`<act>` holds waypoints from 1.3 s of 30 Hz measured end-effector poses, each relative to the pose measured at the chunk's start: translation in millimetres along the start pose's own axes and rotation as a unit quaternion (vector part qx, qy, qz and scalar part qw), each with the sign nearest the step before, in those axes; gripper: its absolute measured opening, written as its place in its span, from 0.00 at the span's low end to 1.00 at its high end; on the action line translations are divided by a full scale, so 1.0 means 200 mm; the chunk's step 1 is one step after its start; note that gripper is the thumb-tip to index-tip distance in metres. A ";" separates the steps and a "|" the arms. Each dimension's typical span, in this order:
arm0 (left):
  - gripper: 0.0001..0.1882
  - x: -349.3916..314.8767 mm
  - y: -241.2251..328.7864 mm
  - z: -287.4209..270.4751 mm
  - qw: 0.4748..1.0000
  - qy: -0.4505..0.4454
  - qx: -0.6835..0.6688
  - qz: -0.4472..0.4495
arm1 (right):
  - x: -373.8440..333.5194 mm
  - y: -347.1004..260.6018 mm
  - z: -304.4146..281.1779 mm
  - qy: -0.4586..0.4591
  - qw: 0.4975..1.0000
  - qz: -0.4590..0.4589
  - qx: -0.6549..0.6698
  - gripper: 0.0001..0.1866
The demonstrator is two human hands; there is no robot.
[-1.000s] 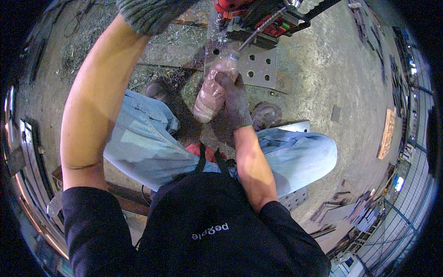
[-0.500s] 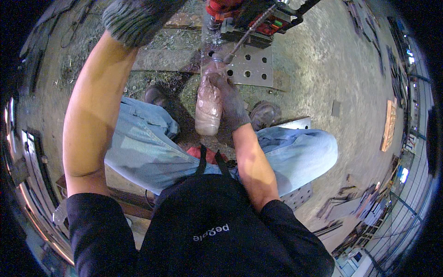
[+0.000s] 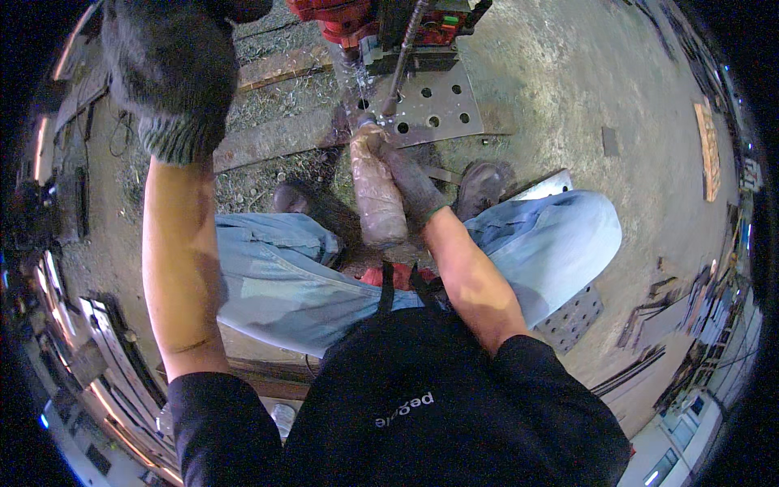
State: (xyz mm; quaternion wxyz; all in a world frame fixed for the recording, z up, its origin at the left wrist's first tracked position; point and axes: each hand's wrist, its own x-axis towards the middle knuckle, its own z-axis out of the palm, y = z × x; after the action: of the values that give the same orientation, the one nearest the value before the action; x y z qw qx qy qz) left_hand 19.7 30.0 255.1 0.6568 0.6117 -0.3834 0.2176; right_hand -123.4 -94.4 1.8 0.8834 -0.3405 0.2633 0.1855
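Observation:
My right hand (image 3: 410,174), in a dark, dirty glove, is wrapped round the upper part of a plastic bottle (image 3: 380,203). The bottle is smeared and cloudy, and its neck points away from me at a red and black drilling machine (image 3: 337,18). Thin bright streaks of liquid show between the bottle's neck and the machine's tool. Beneath the machine lies a steel plate (image 3: 466,114) with several round holes. My left hand (image 3: 174,77), in a grey knitted glove, is raised at the upper left, curled; what its fingers grip is hidden.
A jointed metal hose (image 3: 406,61) hangs down from the machine over the plate. Metal shavings (image 3: 292,93) litter the ground and flat bars at the left. My boots (image 3: 485,185) stand either side of the bottle. A wooden piece (image 3: 707,150) lies far right.
My left hand has come down and left, showing more of its glove. The view has shifted; the bottle's base now leans further right, its neck still toward the machine.

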 end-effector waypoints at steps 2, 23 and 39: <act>0.11 0.00 0.01 -0.01 1.000 0.000 0.019 -0.016 | 0.00 0.00 0.01 0.000 1.000 -0.007 0.013 0.21; 0.13 -0.01 -0.07 -0.09 0.989 0.019 0.145 -0.011 | -0.06 -0.07 0.03 0.059 0.929 -0.170 -0.324 0.41; 0.15 0.02 -0.10 -0.16 0.961 -0.023 0.270 0.057 | 0.01 0.00 -0.02 0.009 0.991 -0.005 -0.133 0.30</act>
State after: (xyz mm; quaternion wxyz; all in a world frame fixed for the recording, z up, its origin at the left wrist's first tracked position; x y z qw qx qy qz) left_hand 44.8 57.0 247.4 0.4445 0.7483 -0.3600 0.3360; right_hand -123.9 -97.5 -1.7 0.8288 -0.4579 0.2428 0.2107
